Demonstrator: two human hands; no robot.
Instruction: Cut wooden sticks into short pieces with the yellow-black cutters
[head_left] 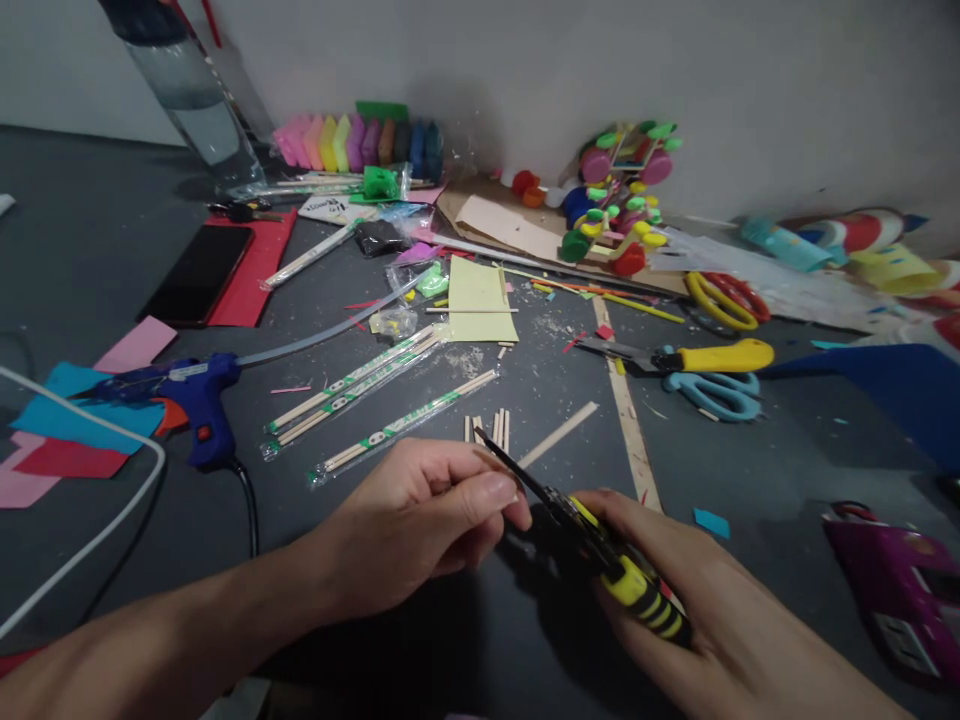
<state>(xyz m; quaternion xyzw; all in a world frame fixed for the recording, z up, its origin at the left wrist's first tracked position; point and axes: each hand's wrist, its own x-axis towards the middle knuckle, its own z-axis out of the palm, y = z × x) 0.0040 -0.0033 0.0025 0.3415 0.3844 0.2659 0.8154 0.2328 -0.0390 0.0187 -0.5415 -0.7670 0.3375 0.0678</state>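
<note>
My left hand (439, 505) is closed in a pinch, thumb against fingers, on a thin wooden stick (491, 459), most of it hidden by the fingers. In my right hand (675, 590) are pliers (577, 525) with yellow-and-black handles. Their dark, narrow jaws reach up to the stick at my left fingertips. A pale flat wooden strip (559, 435) slants away just behind the jaws; whether it touches my left hand I cannot tell. Several short cut stick pieces (506, 430) lie side by side beyond my left fingers.
Wrapped chopsticks (405, 425) lie left of centre. A blue glue gun (202, 400) with its cord rests at left, near a phone (199, 270). To the right are a yellow-handled cutter (720, 356), blue scissors (712, 395) and a purple case (892, 590). Small wheeled models (619, 215) stand by the wall.
</note>
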